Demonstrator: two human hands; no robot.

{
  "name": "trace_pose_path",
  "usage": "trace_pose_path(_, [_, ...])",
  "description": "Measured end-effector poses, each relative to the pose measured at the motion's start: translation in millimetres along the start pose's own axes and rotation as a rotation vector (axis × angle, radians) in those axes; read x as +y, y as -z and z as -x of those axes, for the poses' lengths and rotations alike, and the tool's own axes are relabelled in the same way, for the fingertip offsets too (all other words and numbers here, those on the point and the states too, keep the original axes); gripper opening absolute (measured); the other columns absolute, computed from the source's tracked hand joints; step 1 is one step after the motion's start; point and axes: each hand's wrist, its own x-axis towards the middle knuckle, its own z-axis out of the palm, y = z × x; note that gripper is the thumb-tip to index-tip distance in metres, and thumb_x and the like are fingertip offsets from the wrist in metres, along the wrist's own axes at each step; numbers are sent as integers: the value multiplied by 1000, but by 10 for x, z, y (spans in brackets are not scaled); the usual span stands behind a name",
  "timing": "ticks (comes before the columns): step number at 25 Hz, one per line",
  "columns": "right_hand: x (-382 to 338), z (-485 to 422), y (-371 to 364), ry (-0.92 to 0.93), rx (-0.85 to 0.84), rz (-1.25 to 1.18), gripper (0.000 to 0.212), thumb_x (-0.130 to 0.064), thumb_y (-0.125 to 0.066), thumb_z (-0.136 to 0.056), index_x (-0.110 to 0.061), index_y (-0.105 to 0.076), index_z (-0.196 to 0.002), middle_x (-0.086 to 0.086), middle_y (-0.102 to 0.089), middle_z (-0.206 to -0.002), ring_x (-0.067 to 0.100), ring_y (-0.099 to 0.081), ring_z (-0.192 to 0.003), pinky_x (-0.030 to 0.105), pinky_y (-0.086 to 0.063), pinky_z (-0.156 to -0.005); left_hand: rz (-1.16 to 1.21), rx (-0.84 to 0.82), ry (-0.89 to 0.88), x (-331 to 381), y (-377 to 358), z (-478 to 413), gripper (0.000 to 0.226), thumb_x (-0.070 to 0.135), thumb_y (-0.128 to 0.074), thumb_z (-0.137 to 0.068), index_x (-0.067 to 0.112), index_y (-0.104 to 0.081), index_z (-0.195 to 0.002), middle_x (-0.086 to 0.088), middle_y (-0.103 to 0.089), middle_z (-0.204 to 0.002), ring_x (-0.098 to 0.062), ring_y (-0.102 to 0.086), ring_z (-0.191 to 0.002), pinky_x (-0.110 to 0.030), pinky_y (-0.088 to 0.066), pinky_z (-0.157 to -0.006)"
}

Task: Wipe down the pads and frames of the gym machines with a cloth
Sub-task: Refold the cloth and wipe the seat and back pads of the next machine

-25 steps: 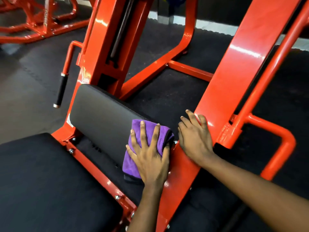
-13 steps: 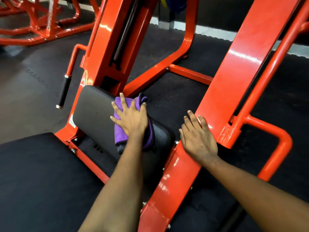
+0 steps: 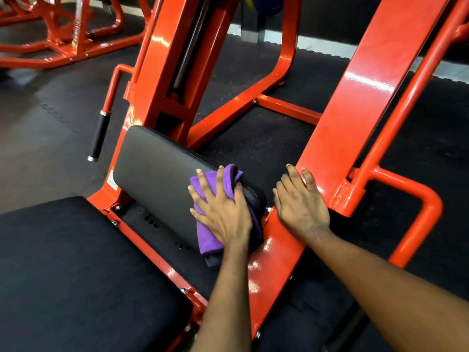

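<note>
Cloth at pad's 3 o'clock end, L hand pressing, fingers spread; R hand flat on frame.

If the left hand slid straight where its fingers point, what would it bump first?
The left hand, pressing the purple cloth on the black cushioned pad, would pass the pad's top edge, then probably meet the slanted orange metal bar; depth is unclear.

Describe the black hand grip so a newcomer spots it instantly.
Start at the orange machine's upright column. Left of the black pad at its foot, a thin orange bar bends down and ends in the hand grip. It is the only black cylinder with silver end rings.
</note>
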Motion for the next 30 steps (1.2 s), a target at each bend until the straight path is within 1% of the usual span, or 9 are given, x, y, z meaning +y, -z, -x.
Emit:
trace_pose_path(6, [-9, -5, -4, 2, 11, 12, 30, -28, -38, -103, -11, -63, -103, 9, -63, -114, 29, -42, -141, 48, -16, -121, 58, 21, 130, -261, 181, -739, 62, 54, -46, -95, 44, -27, -153, 11, 0, -167, -26, 5, -153, -67, 1, -117])
trace_pose_path(9, [-24, -2, 17, -3, -8, 16, 29, -27, -40, -102, -11, -63, -103, 9, -62, -114, 29, -42, -140, 48, -15, -121, 111, 73, 327, -288, 109, -164, 62, 57, -43, -96, 54, -16, -152, 16, 1, -166, -25, 4, -154, -74, 0, -111])
trace_pose_path(11, [-27, -9, 19, -11, -6, 5, 27, -27, -42, -101, -10, -63, -103, 9, -62, -113, 30, -43, -140, 48, -15, -120, 120, 58, 327, -232, 10, 415, 63, 56, -44, -97, 57, -12, -151, 16, 3, -166, -24, 6, -153, -75, -2, -110])
trace_pose_path(14, [-26, -7, 53, -7, -15, -17, 28, -26, -42, -102, -8, -64, -105, 11, -62, -113, 31, -42, -139, 49, -16, -120, 162, 40, 300, -280, -29, 560, 64, 55, -46, -96, 58, -13, -151, 17, 4, -166, -24, 4, -153, -72, -8, -112])
trace_pose_path(18, [-24, 1, 63, -8, -31, -19, 29, -26, -40, -103, -8, -64, -104, 11, -62, -112, 32, -42, -139, 49, -17, -120, 221, 80, 412, -500, 39, 176, 61, 54, -45, -97, 56, -16, -151, 16, 1, -166, -25, -6, -152, -65, -22, -112])
trace_pose_path(22, [-13, -1, 66, -3, -26, -15, 31, -26, -38, -104, -8, -63, -104, 10, -62, -111, 32, -42, -139, 49, -18, -121, 275, 86, 494, -767, 185, -344, 59, 53, -43, -99, 51, -19, -153, 13, 3, -166, -29, -5, -152, -61, -21, -113])
trace_pose_path(24, [-16, -6, 56, 0, -16, -20, 33, -26, -36, -105, -7, -63, -104, 11, -62, -111, 32, -41, -139, 50, -18, -121, 322, 89, 506, -910, 304, -602, 59, 49, -45, -101, 42, -23, -155, 8, 1, -167, -31, -3, -152, -50, -16, -118])
trace_pose_path(26, [-17, -1, 61, -9, -33, -31, 34, -26, -35, -105, -7, -62, -105, 11, -62, -112, 32, -41, -139, 50, -17, -121, 320, 114, 454, -924, 333, -593, 59, 44, -46, -102, 32, -27, -156, 8, -5, -167, -30, -4, -153, -47, -12, -121])
trace_pose_path(30, [-34, 2, 59, -1, -16, -20, 30, -26, -40, -104, -8, -63, -105, 10, -63, -113, 31, -42, -139, 49, -16, -120, 206, 66, -26, -454, 175, 264, 64, 50, -46, -88, 39, -38, -150, 14, -17, -165, -21, -8, -153, -53, -6, -122])
